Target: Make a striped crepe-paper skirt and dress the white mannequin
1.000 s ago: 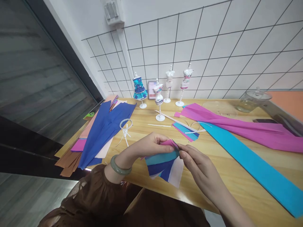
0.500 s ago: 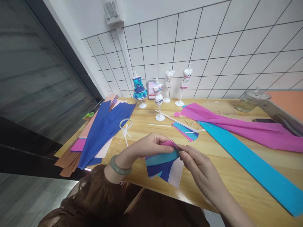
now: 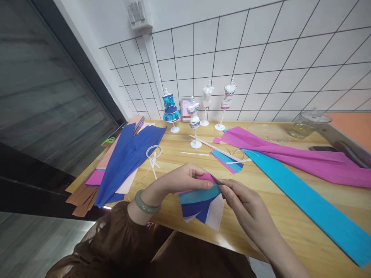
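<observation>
My left hand [image 3: 185, 178] is closed on a layered bundle of crepe paper pieces [image 3: 199, 195], thumb on top. Teal, dark blue, pale pink and bright pink layers show, and the lower corners hang loose over the table's front edge. At the bundle's right end, my right hand [image 3: 245, 202] pinches the edge between thumb and fingers. A thin dark line runs along that edge; whether it is a fold or something else I cannot make out. Beyond the hands stands a small white dress form [image 3: 194, 121] with patterned strips on it.
Long pink [image 3: 261, 143] and turquoise crepe paper [image 3: 298, 200] lie on the right. Blue crepe paper [image 3: 127, 162] tops a stack on the left. A tape roll [image 3: 154, 146], small paper strips [image 3: 228, 160], a dressed form [image 3: 171, 110] and a glass jar [image 3: 304, 123] are also on the table.
The bundle has turned slightly between my hands; its lower layers hang a little differently, with less light blue showing. Both hands keep nearly the same place.
</observation>
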Demonstrator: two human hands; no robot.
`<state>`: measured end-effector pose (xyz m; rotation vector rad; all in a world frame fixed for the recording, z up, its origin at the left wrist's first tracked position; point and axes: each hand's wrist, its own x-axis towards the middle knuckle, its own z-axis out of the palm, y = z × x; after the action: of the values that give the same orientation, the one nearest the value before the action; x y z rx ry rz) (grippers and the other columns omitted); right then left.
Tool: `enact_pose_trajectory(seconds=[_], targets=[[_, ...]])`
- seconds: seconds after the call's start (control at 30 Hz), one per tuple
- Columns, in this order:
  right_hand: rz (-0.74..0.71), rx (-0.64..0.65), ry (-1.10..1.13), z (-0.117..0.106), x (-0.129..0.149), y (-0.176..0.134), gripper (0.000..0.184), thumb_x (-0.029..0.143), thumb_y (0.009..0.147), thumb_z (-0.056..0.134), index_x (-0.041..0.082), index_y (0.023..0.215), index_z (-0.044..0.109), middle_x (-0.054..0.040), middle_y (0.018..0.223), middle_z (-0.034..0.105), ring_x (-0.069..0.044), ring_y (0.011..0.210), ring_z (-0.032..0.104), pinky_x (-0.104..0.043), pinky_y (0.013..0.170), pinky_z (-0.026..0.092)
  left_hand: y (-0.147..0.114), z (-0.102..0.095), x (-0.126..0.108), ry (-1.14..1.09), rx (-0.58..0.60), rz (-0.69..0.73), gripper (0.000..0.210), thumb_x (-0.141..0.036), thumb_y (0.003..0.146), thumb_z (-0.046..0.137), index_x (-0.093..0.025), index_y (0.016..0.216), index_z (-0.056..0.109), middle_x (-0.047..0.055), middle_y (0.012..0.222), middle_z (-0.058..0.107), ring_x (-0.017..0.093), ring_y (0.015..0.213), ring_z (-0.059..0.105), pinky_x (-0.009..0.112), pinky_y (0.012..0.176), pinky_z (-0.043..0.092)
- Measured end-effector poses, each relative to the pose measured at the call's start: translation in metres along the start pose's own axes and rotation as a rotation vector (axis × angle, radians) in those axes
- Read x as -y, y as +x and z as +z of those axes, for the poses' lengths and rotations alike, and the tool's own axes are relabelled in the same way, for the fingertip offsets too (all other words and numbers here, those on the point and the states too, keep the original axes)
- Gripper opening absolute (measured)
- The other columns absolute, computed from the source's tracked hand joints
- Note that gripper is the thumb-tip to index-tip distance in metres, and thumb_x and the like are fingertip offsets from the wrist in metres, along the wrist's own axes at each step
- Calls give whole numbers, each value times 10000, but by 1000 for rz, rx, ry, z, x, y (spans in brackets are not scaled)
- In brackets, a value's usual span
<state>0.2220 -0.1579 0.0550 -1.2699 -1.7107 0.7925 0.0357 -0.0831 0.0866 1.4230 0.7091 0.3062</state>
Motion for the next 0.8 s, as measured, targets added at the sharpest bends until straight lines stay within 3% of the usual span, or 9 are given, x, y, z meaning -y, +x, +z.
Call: enact_pose_trajectory(seconds=[0.13,0.23,0.53,0.8], targets=[[-24,26,-10,-1,-1,0,312,366,911,448,231,1132,621,-58,853,644,-203,843,605,-302,705,499,1,0,-1,-54,36,33,266,-368,760,638,-145,900,674,23,792,628,99,704,545,212,659,435],[-31,53,-13,-2,-1,0,312,349,913,454,249,1172,598,-60,919,643,-216,956,592,-315,773,495,1,0,-2,-48,62,80,251,-331,791,611,-152,953,679,37,878,650,106,770,563,220,718,442],[-33,65,-8,-3,-2,1,295,332,921,447,258,1165,597,-40,893,633,-201,1003,581,-281,782,491,7,0,5,111,63,85,272,-387,782,609,-147,884,689,42,868,660,142,812,580,242,713,448],[-60,50,-27,-3,-2,2,284,314,927,439,239,1146,603,-41,896,633,-184,968,593,-265,764,490,10,1,8,112,109,88,238,-364,799,592,-147,860,667,6,765,596,97,705,521,213,649,418]])
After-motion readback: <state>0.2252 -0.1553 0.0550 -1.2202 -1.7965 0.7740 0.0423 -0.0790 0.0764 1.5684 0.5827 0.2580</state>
